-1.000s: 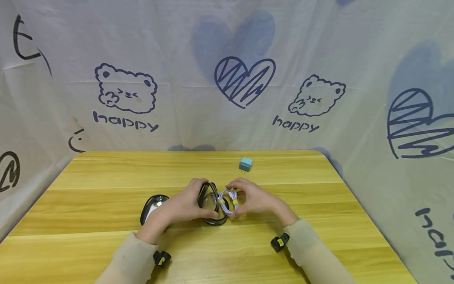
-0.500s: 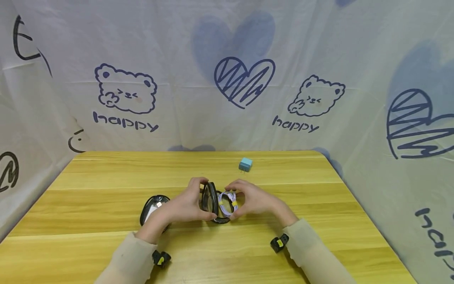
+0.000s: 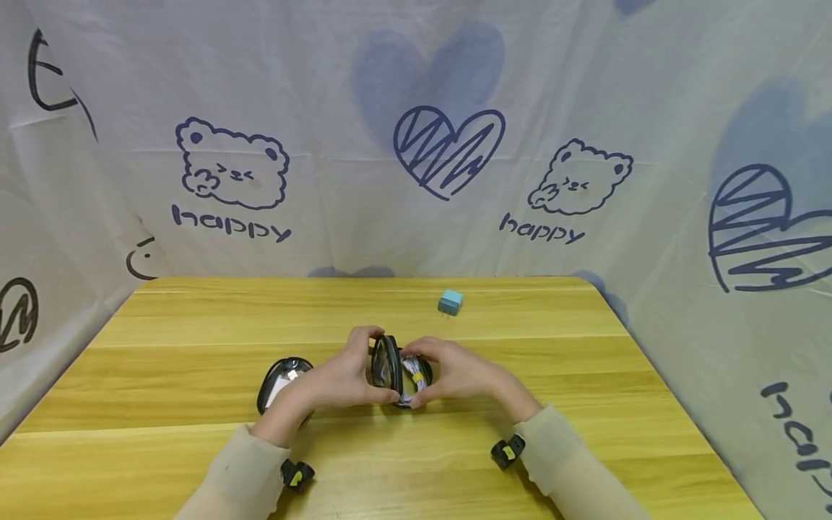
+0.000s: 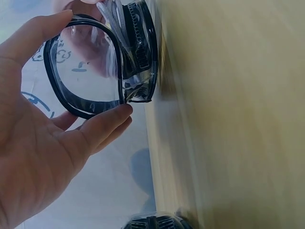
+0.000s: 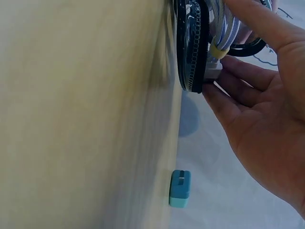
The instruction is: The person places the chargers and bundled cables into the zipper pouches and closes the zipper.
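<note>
A small round zip pouch with clear panels and black trim stands unzipped at the table's middle. My left hand (image 3: 338,377) holds its raised lid (image 3: 388,363) by the edge, thumb on the near side and fingers on the far side. In my right hand (image 3: 463,371) is a coiled lavender cable (image 3: 414,370) with yellow ties, gripped between thumb and fingers. The coil sits at the pouch's lower half, partly hidden by my fingers. From the right wrist, the cable (image 5: 225,28) is seen right against the zipped rim (image 5: 194,47), with a pale connector end beside it.
A blue plug charger (image 3: 450,302) lies farther back on the wooden table (image 3: 552,448), prongs toward me. Another black-trimmed clear pouch (image 3: 265,386) with something white inside lies left, partly behind my left forearm. A printed cloth (image 3: 338,202) hangs behind the table.
The lid has been tipped from leaning left to nearly upright. My right hand has moved left and brought the cable into the pouch's lower half.
</note>
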A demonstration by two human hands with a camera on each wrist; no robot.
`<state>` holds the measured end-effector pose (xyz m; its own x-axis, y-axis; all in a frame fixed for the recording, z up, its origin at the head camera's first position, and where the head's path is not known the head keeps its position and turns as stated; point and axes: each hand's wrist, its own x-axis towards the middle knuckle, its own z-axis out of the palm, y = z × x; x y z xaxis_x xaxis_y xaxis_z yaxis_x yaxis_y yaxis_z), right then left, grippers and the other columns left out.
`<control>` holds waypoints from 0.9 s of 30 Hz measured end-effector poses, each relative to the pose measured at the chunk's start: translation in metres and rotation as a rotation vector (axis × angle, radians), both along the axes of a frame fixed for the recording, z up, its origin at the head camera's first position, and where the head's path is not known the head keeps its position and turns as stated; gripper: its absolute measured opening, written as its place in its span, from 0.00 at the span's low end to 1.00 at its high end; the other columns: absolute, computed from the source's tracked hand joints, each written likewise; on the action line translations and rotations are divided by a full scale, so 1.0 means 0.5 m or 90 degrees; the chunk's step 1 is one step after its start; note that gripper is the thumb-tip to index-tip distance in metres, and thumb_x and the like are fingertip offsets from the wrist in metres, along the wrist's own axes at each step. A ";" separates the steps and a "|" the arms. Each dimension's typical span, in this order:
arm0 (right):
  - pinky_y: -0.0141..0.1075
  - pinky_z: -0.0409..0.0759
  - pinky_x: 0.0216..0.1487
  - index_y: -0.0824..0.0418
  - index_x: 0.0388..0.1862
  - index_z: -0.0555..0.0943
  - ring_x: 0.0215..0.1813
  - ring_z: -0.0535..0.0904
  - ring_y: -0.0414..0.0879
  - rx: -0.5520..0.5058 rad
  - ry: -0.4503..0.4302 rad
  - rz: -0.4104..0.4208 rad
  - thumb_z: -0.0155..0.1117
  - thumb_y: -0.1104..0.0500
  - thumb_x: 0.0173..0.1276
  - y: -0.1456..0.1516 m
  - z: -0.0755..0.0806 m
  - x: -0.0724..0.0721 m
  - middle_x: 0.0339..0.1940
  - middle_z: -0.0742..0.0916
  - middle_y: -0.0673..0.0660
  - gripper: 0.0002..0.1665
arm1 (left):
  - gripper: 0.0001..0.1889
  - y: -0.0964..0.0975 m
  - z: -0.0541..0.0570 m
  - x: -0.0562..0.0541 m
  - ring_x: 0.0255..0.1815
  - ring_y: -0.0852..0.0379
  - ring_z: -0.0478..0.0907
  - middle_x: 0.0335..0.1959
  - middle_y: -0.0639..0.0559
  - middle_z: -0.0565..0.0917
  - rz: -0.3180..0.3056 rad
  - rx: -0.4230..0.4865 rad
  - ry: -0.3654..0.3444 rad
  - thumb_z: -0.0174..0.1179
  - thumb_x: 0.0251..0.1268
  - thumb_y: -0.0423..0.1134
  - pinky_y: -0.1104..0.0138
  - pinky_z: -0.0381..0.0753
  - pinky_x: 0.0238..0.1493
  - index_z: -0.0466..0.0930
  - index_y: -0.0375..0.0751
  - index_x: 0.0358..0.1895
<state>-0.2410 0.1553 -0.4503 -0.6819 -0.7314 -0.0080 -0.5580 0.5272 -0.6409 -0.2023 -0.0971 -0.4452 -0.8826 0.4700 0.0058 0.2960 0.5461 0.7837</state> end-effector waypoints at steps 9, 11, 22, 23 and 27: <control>0.51 0.70 0.76 0.57 0.77 0.73 0.74 0.72 0.52 0.028 0.004 0.028 0.77 0.50 0.67 0.005 -0.008 -0.004 0.74 0.78 0.57 0.42 | 0.58 -0.002 0.000 0.003 0.63 0.42 0.74 0.72 0.34 0.61 -0.017 -0.014 -0.003 0.80 0.53 0.46 0.49 0.76 0.68 0.49 0.35 0.80; 0.50 0.70 0.75 0.58 0.78 0.72 0.73 0.73 0.52 0.018 -0.003 0.031 0.77 0.51 0.68 0.005 -0.010 -0.005 0.73 0.78 0.56 0.42 | 0.58 -0.002 0.002 0.004 0.63 0.44 0.75 0.72 0.35 0.61 -0.019 -0.019 -0.006 0.80 0.53 0.46 0.50 0.76 0.68 0.49 0.37 0.80; 0.41 0.81 0.62 0.61 0.71 0.77 0.58 0.80 0.48 -0.010 -0.011 0.001 0.81 0.55 0.62 0.006 -0.010 -0.003 0.61 0.82 0.56 0.39 | 0.56 -0.008 0.007 0.004 0.64 0.42 0.76 0.75 0.36 0.60 -0.039 -0.006 -0.032 0.79 0.55 0.44 0.50 0.77 0.67 0.48 0.41 0.81; 0.39 0.82 0.60 0.61 0.70 0.77 0.56 0.80 0.47 -0.007 -0.016 -0.006 0.81 0.54 0.62 0.006 -0.010 -0.004 0.59 0.82 0.56 0.39 | 0.56 -0.009 0.007 0.003 0.64 0.42 0.77 0.75 0.36 0.60 -0.038 -0.005 -0.037 0.78 0.56 0.43 0.50 0.78 0.67 0.47 0.41 0.81; 0.36 0.84 0.52 0.62 0.68 0.78 0.49 0.82 0.46 -0.006 -0.034 -0.016 0.82 0.53 0.61 0.009 -0.009 -0.004 0.54 0.82 0.55 0.38 | 0.56 -0.013 0.007 0.001 0.63 0.42 0.77 0.75 0.36 0.59 -0.035 -0.007 -0.046 0.77 0.57 0.44 0.51 0.79 0.65 0.46 0.42 0.82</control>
<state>-0.2431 0.1598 -0.4549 -0.6988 -0.7143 -0.0384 -0.5092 0.5344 -0.6746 -0.2017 -0.1035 -0.4418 -0.8533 0.5178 -0.0617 0.2694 0.5390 0.7981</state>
